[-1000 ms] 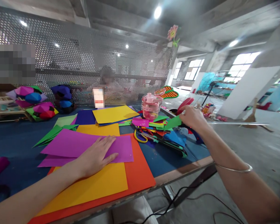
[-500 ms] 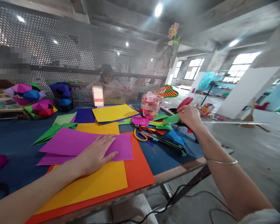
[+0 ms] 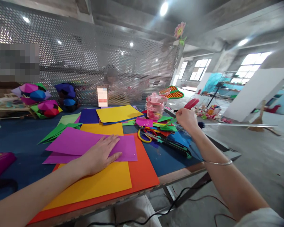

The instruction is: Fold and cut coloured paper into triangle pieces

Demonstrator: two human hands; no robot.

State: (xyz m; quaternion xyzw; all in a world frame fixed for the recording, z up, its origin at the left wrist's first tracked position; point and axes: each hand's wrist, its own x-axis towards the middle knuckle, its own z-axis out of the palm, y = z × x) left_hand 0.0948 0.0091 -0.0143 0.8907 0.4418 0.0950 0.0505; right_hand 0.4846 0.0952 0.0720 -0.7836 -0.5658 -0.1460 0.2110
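My left hand (image 3: pixel 104 154) lies flat with its fingers spread on a purple sheet (image 3: pixel 127 148). Under that are a yellow-orange sheet (image 3: pixel 109 179) and a larger red-orange sheet (image 3: pixel 143 164). At the right, my right hand (image 3: pixel 186 119) pinches a green paper piece (image 3: pixel 171 122) above a heap of coloured scraps. Yellow-handled scissors (image 3: pixel 144 136) and a black and green cutter (image 3: pixel 172 146) lie beside the heap. Behind it stands a pink jar (image 3: pixel 155 107).
Folded green sheets (image 3: pixel 54 134) and a bright yellow sheet (image 3: pixel 118 113) lie farther back. Paper balls (image 3: pixel 40 97) stand at the back left, a magenta tool (image 3: pixel 1 162) at the left. A person (image 3: pixel 110 77) shows behind the mesh.
My right hand has moved slightly left with the green piece, towards the scrap heap. My left hand stays flat on the purple sheet. The whole view has shifted a little.
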